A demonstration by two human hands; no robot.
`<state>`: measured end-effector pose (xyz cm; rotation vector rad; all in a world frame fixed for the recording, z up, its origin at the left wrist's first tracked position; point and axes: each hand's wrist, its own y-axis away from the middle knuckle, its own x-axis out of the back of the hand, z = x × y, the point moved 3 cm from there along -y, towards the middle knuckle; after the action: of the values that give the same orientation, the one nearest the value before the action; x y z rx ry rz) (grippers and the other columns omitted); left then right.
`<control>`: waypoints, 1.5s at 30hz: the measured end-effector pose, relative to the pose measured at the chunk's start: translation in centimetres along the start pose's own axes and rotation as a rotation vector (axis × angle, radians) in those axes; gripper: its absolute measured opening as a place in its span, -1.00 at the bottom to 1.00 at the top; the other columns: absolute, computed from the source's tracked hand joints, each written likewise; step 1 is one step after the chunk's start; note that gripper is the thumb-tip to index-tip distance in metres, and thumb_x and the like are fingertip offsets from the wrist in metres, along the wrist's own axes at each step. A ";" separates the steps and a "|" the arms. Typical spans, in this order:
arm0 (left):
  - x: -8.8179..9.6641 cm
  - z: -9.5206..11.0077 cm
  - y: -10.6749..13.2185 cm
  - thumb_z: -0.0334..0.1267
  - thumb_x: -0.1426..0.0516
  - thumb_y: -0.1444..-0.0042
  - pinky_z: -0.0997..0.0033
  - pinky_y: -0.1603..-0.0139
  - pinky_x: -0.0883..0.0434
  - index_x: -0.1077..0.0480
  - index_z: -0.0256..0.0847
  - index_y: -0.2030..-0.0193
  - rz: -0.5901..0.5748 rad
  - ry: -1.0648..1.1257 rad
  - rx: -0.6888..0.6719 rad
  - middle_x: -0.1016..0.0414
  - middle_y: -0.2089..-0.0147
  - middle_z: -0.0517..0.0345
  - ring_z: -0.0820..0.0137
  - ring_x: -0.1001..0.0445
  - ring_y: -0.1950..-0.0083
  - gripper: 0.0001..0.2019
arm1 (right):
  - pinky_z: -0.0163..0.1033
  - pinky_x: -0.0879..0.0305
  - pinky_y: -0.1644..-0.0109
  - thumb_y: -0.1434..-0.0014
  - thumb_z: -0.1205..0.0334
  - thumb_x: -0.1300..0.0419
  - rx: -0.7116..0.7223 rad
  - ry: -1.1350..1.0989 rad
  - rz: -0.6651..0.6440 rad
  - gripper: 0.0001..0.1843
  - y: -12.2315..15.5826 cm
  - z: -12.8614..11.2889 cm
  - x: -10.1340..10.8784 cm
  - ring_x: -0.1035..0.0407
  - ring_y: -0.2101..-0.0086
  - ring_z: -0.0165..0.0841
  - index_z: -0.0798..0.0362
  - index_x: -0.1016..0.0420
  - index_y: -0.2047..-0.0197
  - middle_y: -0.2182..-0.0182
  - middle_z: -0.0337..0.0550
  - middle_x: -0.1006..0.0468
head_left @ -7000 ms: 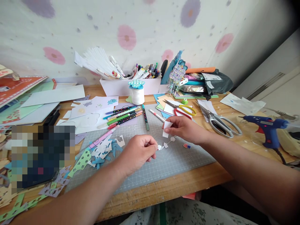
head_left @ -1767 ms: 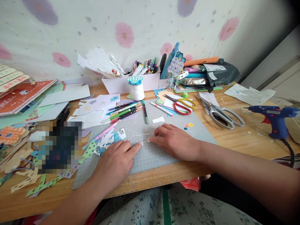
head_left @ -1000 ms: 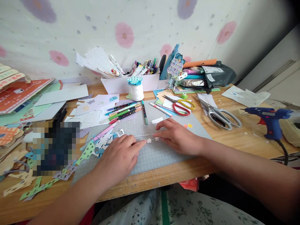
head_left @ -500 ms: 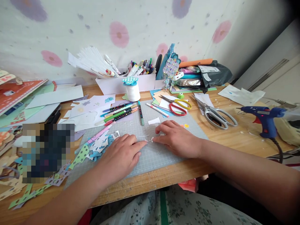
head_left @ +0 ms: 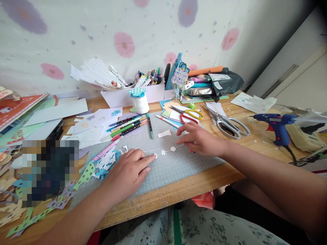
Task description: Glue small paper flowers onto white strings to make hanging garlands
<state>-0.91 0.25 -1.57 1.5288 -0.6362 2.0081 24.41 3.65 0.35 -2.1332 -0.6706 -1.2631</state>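
My left hand [head_left: 134, 168] lies on the grey cutting mat [head_left: 166, 175], index finger stretched out and its tip on a small white paper flower [head_left: 155, 156]. A thin white string runs right from there through another white flower [head_left: 162, 152] and a rounder white paper piece [head_left: 173, 148]. The string's far end reaches my right hand [head_left: 201, 139], which is held over the mat with curved, parted fingers; its thumb is hidden. Beneath its palm, small red and blue bits [head_left: 192, 151] show. Beyond the string lies a white paper strip [head_left: 164, 133].
Several markers [head_left: 127, 127] and a thread spool [head_left: 141, 103] stand behind the mat. Red-and-yellow scissors [head_left: 189, 114], grey scissors [head_left: 227, 124] and a blue glue gun [head_left: 277, 126] lie to the right. Punched paper scraps [head_left: 85, 175] are piled at left.
My right hand has moved right, away from the left fingertip, uncovering the string with white flower pieces. The left hand keeps its place on the mat. The view has shifted slightly.
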 end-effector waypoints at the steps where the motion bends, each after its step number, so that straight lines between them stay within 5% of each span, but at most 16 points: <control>1: 0.0 0.0 0.0 -0.35 0.02 -0.23 0.18 0.11 -0.33 -0.40 -0.13 -0.13 0.026 -0.009 -0.011 -0.39 0.22 0.07 0.26 -0.35 0.15 -0.63 | 0.02 -0.21 -0.08 -0.13 0.48 -0.08 0.005 0.048 -0.019 -0.62 0.1 -0.1 -0.1 -0.28 0.05 -0.22 -0.06 -0.60 0.12 0.08 -0.06 -0.43; 8: 0.2 0.2 0.1 -0.39 0.04 -0.24 0.29 0.22 -0.33 -0.49 -0.14 0.06 0.135 -0.040 -0.076 -0.40 0.30 0.11 0.33 -0.38 0.24 -0.70 | 0.06 -0.18 -0.06 -0.20 0.40 -0.09 0.037 0.184 -0.085 -0.64 0.2 -1.4 -1.3 -0.23 0.01 -0.15 -0.09 -0.57 0.03 0.04 -0.01 -0.43; 15: 1.6 -0.4 0.5 -0.33 0.01 -0.21 0.37 0.25 -0.35 -0.47 -0.16 0.25 0.293 -0.022 0.003 -0.44 0.31 0.13 0.37 -0.42 0.26 -0.79 | -0.11 -0.28 0.02 -0.13 0.41 -0.18 -0.074 0.063 0.069 -0.80 -0.3 0.1 -0.9 -0.36 0.15 -0.28 0.05 -0.59 0.21 0.18 -0.06 -0.50; 20: 2.3 -0.5 1.5 -0.30 -0.01 -0.21 0.38 0.25 -0.36 -0.46 -0.15 0.29 0.376 -0.022 0.071 -0.46 0.32 0.14 0.37 -0.45 0.27 -0.80 | -0.16 -0.27 0.04 -0.11 0.41 -0.20 -0.122 0.119 0.008 -0.83 -0.6 0.5 -1.0 -0.39 0.16 -0.27 0.05 -0.60 0.26 0.23 -0.09 -0.53; 25: 2.2 0.1 2.7 -0.29 -0.01 -0.20 0.37 0.24 -0.38 -0.47 -0.14 0.27 0.406 -0.024 0.099 -0.47 0.31 0.15 0.37 -0.46 0.27 -0.80 | -0.16 -0.23 0.03 -0.14 0.34 -0.19 -0.256 0.244 -0.039 -0.85 -0.4 0.7 -0.7 -0.38 0.16 -0.25 0.07 -0.61 0.26 0.23 -0.06 -0.54; 34: 2.4 2.2 3.0 -0.29 -0.02 -0.18 0.38 0.22 -0.40 -0.47 -0.13 0.27 0.404 0.026 0.134 -0.50 0.30 0.15 0.35 -0.48 0.24 -0.81 | -0.10 -0.21 0.08 -0.14 0.43 -0.09 -0.273 0.332 -0.049 -0.85 -0.2 -0.1 -1.3 -0.36 0.11 -0.12 0.17 -0.49 0.27 0.17 0.11 -0.52; 40: 3.0 3.7 1.8 -0.23 -0.03 -0.14 0.30 0.15 -0.41 -0.48 -0.14 0.24 0.481 0.257 0.187 -0.53 0.24 0.10 0.29 -0.49 0.19 -0.80 | -0.33 -0.20 0.33 -0.21 0.36 -0.04 -0.286 0.183 -0.032 -0.86 -0.6 -2.5 1.9 -0.40 0.34 -0.36 0.12 -0.43 0.26 0.34 -0.10 -0.55; 45: 3.6 4.8 -0.7 -0.15 -0.09 -0.14 0.14 -0.15 -0.28 -0.51 -0.17 0.11 0.524 0.851 0.226 -0.56 0.03 0.02 0.16 -0.43 -0.07 -0.73 | -0.40 -0.12 0.39 -0.15 0.36 -0.06 -0.210 0.077 0.006 -0.88 -0.9 -6.9 6.7 -0.34 0.42 -0.47 0.08 -0.42 0.28 0.39 -0.24 -0.55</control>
<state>2.21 -1.85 3.08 0.4796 -0.4735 2.9033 22.49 0.48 9.26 -2.2368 -0.5183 -1.4605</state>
